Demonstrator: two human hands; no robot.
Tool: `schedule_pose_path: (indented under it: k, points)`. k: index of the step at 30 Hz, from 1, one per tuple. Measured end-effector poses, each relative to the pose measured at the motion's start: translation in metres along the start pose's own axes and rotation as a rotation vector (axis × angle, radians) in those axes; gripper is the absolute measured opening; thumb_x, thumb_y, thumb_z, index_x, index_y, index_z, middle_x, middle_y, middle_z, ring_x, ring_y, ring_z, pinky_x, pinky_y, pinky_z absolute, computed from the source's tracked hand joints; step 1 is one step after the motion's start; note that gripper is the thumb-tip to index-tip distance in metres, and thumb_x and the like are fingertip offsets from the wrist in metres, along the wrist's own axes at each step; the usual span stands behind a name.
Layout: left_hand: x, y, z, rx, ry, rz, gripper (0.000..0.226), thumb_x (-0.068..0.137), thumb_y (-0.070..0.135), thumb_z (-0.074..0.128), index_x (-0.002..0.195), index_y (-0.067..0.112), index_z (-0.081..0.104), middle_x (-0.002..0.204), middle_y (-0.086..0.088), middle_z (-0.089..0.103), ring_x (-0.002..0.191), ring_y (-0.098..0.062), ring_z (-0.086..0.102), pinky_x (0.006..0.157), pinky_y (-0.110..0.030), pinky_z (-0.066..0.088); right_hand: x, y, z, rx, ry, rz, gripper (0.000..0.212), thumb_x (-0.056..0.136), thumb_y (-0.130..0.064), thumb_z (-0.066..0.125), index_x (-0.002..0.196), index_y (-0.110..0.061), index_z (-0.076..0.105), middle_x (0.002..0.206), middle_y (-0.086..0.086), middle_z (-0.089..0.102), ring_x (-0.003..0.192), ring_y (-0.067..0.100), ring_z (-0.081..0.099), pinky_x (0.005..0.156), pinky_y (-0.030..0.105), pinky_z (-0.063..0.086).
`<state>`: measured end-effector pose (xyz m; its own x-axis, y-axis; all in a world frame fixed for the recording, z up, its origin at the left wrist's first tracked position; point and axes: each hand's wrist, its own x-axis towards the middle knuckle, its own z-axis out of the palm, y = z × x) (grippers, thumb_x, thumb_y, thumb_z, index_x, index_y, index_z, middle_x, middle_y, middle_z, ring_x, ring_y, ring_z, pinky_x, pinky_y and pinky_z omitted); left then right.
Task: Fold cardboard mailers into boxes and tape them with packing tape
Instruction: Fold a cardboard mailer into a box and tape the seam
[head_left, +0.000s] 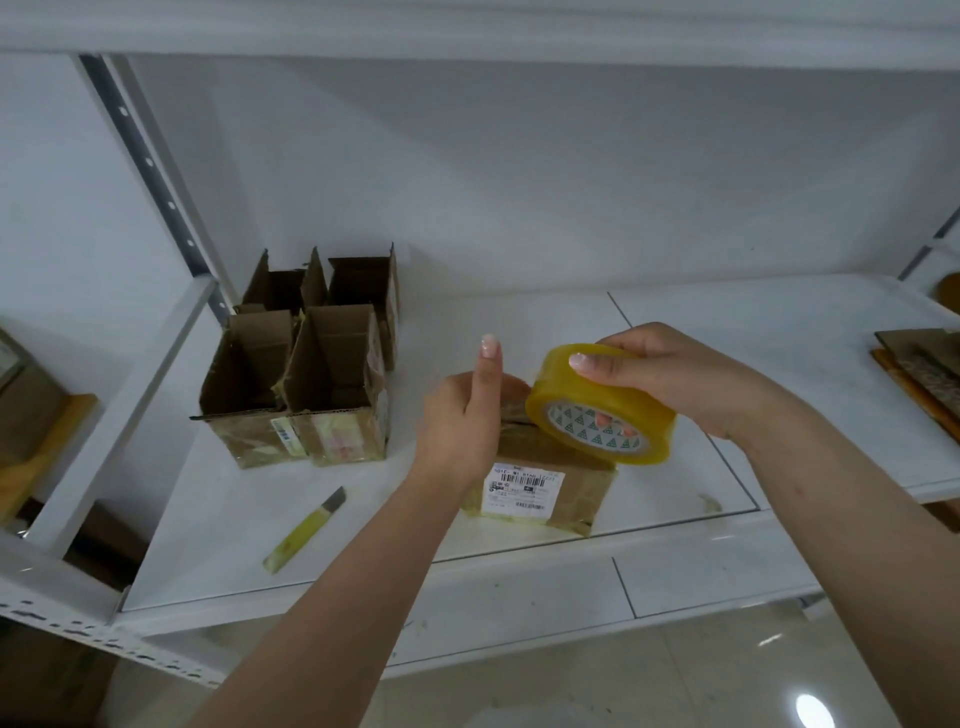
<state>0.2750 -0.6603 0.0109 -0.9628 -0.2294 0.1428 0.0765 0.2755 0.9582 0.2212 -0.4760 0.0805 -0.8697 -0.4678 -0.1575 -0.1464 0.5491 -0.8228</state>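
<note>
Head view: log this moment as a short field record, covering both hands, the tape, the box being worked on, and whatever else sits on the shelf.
left hand: rests on the box, thumb pointing up
right hand: grips the tape roll, held just above the box
tape roll: yellowish clear packing tape, tilted
box in work: closed cardboard box with a white printed label on its near side
open boxes: four, flaps up, grouped at back left
utility knife: yellow, lying on the shelf at front left
shelf: white
flat cardboard: stacked at the right edge
</note>
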Motion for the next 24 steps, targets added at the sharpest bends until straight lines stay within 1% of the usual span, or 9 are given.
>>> schedule_pose_path:
  k: [1,3,5,8,12,15,17,20,24]
  points:
    - [0.001,0.004,-0.001,0.080,0.049,0.041,0.080,0.082,0.081,0.009,0.065,0.029,0.068,0.070,0.018,0.069,0.073,0.002,0.061,0.073,-0.028,0.047,0.000,-0.001,0.001,-0.012,-0.002,-0.004,0.064,0.055,-0.073,0.061,0.090,-0.020,0.073,0.081,-0.003,0.076,0.074,0.015,0.073,0.072,0.033,0.056]
    - [0.006,0.010,-0.004,0.181,0.026,0.084,0.080,0.078,0.083,0.009,0.051,0.020,0.052,0.050,0.012,0.057,0.052,-0.002,0.052,0.063,-0.032,0.045,0.001,-0.004,0.002,-0.031,-0.010,-0.006,0.067,0.053,-0.074,0.060,0.089,-0.019,0.072,0.080,-0.002,0.075,0.073,0.014,0.073,0.068,0.030,0.055]
    - [0.010,0.015,-0.007,0.201,-0.087,0.044,0.083,0.074,0.087,0.010,0.045,0.019,0.047,0.045,0.004,0.051,0.048,-0.012,0.050,0.066,-0.036,0.047,0.003,-0.007,0.003,-0.039,-0.020,-0.008,0.067,0.053,-0.073,0.061,0.088,-0.017,0.073,0.081,0.000,0.075,0.074,0.016,0.073,0.069,0.032,0.056]
    - [0.016,0.020,-0.009,0.201,-0.174,0.011,0.080,0.076,0.088,0.022,0.043,0.019,0.046,0.042,0.004,0.047,0.046,-0.014,0.046,0.062,-0.032,0.042,0.003,-0.010,0.005,-0.063,-0.047,-0.020,0.065,0.055,-0.070,0.061,0.090,-0.016,0.073,0.083,-0.001,0.075,0.075,0.016,0.073,0.073,0.033,0.057]
    - [0.020,0.020,-0.006,-0.006,-0.241,-0.025,0.056,0.085,0.060,0.054,0.053,0.015,0.047,0.046,0.006,0.042,0.043,-0.009,0.040,0.050,-0.020,0.036,0.003,-0.012,0.005,-0.091,-0.072,-0.034,0.070,0.057,-0.070,0.062,0.094,-0.012,0.073,0.084,0.000,0.075,0.077,0.016,0.072,0.074,0.031,0.057]
    - [0.020,0.015,-0.007,-0.302,-0.321,-0.178,0.044,0.074,0.053,0.065,0.047,0.021,0.049,0.047,0.005,0.044,0.042,-0.006,0.037,0.043,-0.016,0.032,0.003,-0.011,-0.001,-0.070,-0.096,-0.020,0.071,0.055,-0.068,0.063,0.096,-0.011,0.073,0.086,0.002,0.076,0.080,0.019,0.072,0.077,0.033,0.056]
    - [0.020,0.009,-0.005,-0.422,-0.287,-0.219,0.042,0.070,0.049,0.068,0.044,0.021,0.051,0.048,0.004,0.047,0.044,-0.008,0.038,0.048,-0.019,0.033,0.003,-0.010,-0.005,-0.050,-0.100,-0.023,0.071,0.054,-0.066,0.064,0.097,-0.011,0.074,0.088,0.003,0.076,0.083,0.020,0.072,0.079,0.033,0.055]
    - [0.022,-0.003,0.001,-0.509,-0.132,-0.166,0.046,0.085,0.034,0.065,0.043,0.020,0.053,0.049,-0.002,0.045,0.048,-0.012,0.040,0.057,-0.024,0.038,0.007,-0.009,-0.010,-0.022,-0.105,-0.025,0.073,0.053,-0.065,0.065,0.101,-0.011,0.073,0.091,0.004,0.075,0.088,0.022,0.071,0.084,0.034,0.052]
    - [0.026,-0.020,0.000,-0.618,-0.049,-0.172,0.050,0.096,0.019,0.056,0.047,0.014,0.048,0.058,-0.007,0.036,0.051,-0.017,0.035,0.058,-0.027,0.039,0.012,-0.008,-0.014,0.068,-0.154,-0.005,0.050,0.061,-0.047,0.067,0.100,-0.015,0.072,0.093,0.004,0.074,0.095,0.023,0.067,0.096,0.038,0.046]
